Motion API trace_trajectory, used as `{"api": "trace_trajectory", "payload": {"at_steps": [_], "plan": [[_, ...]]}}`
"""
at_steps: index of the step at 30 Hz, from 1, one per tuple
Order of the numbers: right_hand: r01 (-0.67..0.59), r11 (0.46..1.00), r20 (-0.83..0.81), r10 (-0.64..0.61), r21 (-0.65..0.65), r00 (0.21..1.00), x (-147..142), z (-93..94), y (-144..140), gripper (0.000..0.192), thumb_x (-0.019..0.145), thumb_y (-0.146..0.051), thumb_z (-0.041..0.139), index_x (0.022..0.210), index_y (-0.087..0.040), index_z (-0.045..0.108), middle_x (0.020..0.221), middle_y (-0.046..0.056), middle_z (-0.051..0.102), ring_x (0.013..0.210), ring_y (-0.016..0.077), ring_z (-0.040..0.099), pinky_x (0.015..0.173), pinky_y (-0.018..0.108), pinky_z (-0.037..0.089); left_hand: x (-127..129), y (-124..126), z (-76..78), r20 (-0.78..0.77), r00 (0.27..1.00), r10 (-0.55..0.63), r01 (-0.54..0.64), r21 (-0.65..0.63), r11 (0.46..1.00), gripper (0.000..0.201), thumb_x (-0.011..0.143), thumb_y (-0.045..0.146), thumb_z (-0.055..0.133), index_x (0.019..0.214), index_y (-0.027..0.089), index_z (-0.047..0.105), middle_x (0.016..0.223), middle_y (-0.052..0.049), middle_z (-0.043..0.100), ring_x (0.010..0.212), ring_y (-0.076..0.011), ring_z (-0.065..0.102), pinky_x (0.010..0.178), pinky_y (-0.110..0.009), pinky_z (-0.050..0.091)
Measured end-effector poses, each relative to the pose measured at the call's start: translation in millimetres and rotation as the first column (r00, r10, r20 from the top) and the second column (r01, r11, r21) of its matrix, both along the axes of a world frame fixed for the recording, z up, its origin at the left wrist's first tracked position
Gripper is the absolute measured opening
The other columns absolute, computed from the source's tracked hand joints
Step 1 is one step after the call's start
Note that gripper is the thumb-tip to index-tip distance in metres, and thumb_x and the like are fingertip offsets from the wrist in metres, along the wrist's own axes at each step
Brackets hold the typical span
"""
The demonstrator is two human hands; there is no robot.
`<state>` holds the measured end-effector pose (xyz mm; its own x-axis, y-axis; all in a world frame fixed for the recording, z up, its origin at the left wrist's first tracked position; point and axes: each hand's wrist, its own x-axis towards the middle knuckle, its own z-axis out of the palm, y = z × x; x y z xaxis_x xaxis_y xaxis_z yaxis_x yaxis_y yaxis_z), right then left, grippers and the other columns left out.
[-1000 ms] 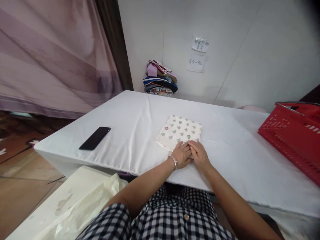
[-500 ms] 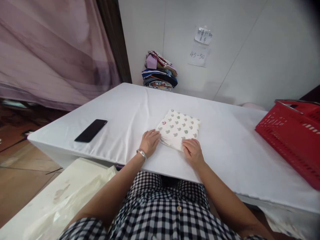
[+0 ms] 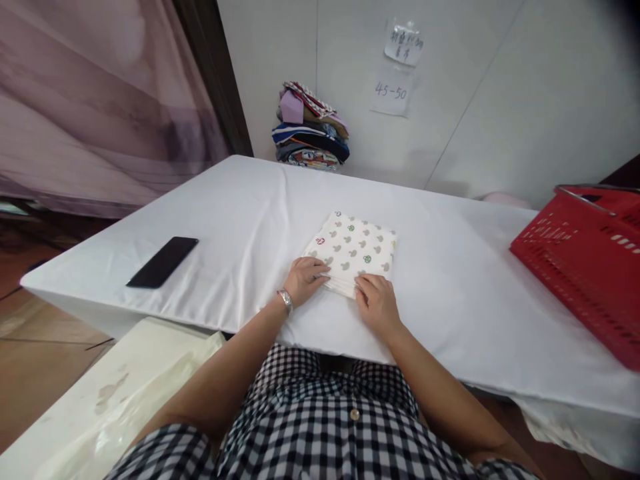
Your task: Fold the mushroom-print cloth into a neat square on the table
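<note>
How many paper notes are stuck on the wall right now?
2. The upper note carries handwritten characters; the lower note, right below it, reads 45-50. Both are on the white wall behind the table.

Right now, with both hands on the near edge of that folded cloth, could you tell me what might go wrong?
The left hand and right hand press only the near edge of the folded printed cloth; its layers show loose there, so lifting from that edge might let the fold fall open. Sliding it could also wrinkle the white table cover beneath. The black phone lies close to the table's left edge, where a tugged cover might tip it off.
</note>
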<state>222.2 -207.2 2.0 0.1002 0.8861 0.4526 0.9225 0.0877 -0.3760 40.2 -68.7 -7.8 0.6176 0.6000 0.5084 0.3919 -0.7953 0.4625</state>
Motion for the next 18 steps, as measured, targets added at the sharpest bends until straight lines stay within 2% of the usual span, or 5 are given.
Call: {"api": "trace_trajectory", "payload": {"at_steps": [8, 12, 18], "plan": [[0.049, 0.998, -0.05, -0.047, 0.04, 0.998, 0.9, -1.5, 5.8, 0.02, 0.087, -0.022, 0.046, 0.094, -0.021, 0.065, 0.094, 0.006, 0.062, 0.089, 0.0206, 0.051, 0.079, 0.036, 0.037, 3.9, 1.6, -0.4, 0.061, 0.998, -0.007, 0.01, -0.056, 0.998, 0.009, 0.078, 0.029, 0.061, 0.082, 0.024, 0.067, 0.088, 0.0, 0.064, 0.088, -0.0168, 0.058, 0.088, -0.038, 0.038], [0.012, 0.994, -0.045, -0.008, 0.106, 0.999, 2.9, -2.4, 4.4, 0.019, 0.089, -0.021, 0.045, 0.093, -0.02, 0.064, 0.092, 0.005, 0.062, 0.087, 0.0189, 0.051, 0.077, 0.035, 0.037, 3.9, 1.4, 0.1, 0.087, 0.996, -0.021, 0.023, -0.029, 0.999, 0.006, 0.078, 0.026, 0.06, 0.08, 0.023, 0.065, 0.085, 0.0, 0.064, 0.085, -0.0162, 0.057, 0.086, -0.037, 0.038], [-0.061, 0.984, -0.023, 0.066, 0.166, 0.998, 5.5, -4.5, 2.1, 0.018, 0.088, -0.02, 0.048, 0.094, -0.019, 0.064, 0.09, 0.006, 0.062, 0.086, 0.0187, 0.053, 0.075, 0.035, 0.039, 1.3, -0.1, 5.4, 0.101, 0.994, -0.034, 0.032, 0.019, 0.999, 0.011, 0.084, 0.028, 0.053, 0.081, 0.022, 0.062, 0.085, -0.002, 0.063, 0.087, -0.0163, 0.056, 0.086, -0.036, 0.039]]}}
